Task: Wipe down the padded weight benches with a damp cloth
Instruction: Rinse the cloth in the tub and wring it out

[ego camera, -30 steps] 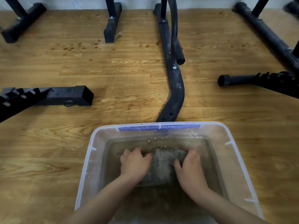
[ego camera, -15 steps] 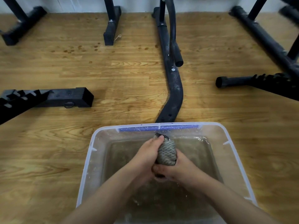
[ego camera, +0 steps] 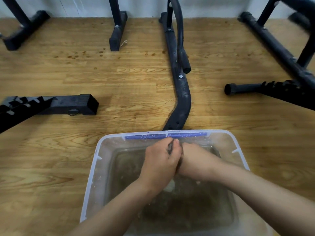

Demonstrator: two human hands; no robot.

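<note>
Cloth (ego camera: pixel 170 148), nearly hidden, is clenched tight between left hand (ego camera: pixel 160 165) and right hand (ego camera: pixel 196 163); best wrung hard over the tub (ego camera: pixel 98 176) until merely damp.

Pale wood-plank floor (ego camera: pixel 136 92), speckled with small brown spots (ego camera: pixel 76 56) toward the far side, ending at a white wall (ego camera: pixel 85 5). Nearest, flat on the planks: clear plastic tub (ego camera: pixel 92 176), blue strip along its far rim. Just behind that rim: curved black bar (ego camera: pixel 183 99), running back to the wall. Left, well apart from the tub: notched left bench frame (ego camera: pixel 68 104), square-ended, small ring (ego camera: pixel 73 111) at its lower edge. Right: notched right bench frame (ego camera: pixel 255 87), round capped end. Far back: left foot (ego camera: pixel 23 31), middle foot (ego camera: pixel 117 34), long black tube (ego camera: pixel 272 46) on the right.
</note>
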